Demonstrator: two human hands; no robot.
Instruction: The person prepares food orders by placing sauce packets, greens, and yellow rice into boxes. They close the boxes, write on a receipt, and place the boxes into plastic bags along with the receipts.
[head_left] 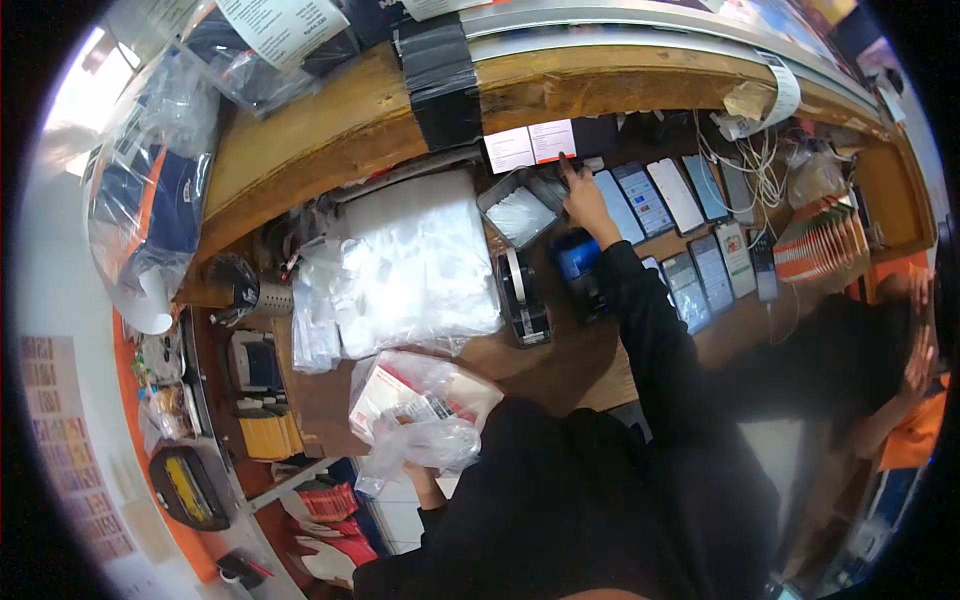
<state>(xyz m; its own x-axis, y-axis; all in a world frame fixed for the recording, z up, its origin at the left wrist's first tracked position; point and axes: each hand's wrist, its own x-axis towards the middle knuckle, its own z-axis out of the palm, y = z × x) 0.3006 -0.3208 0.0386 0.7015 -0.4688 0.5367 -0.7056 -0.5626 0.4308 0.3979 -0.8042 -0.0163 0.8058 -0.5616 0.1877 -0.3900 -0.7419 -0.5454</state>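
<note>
My left hand (pixel 427 487) is closed on a clear plastic bag (pixel 440 443), its fingers partly hidden by the film. Inside the bag is a white and red box-like packet with a printed label. My right hand (pixel 588 200) reaches across the table with its index finger extended to the lower edge of a lit screen (pixel 530 145) showing two white panels and an orange strip. Nothing is held in it. Just below and left of that hand stands a clear plastic container (pixel 520 207) with white pieces in it.
Several phones (pixel 676 195) lie in rows to the right, near tangled white cables (pixel 765 170). A tape dispenser (pixel 520 295) stands mid-table beside a big stack of clear plastic bags (pixel 415 265). A wooden shelf (pixel 320 140) overhangs the table. Another person's hands (pixel 918 340) show at far right.
</note>
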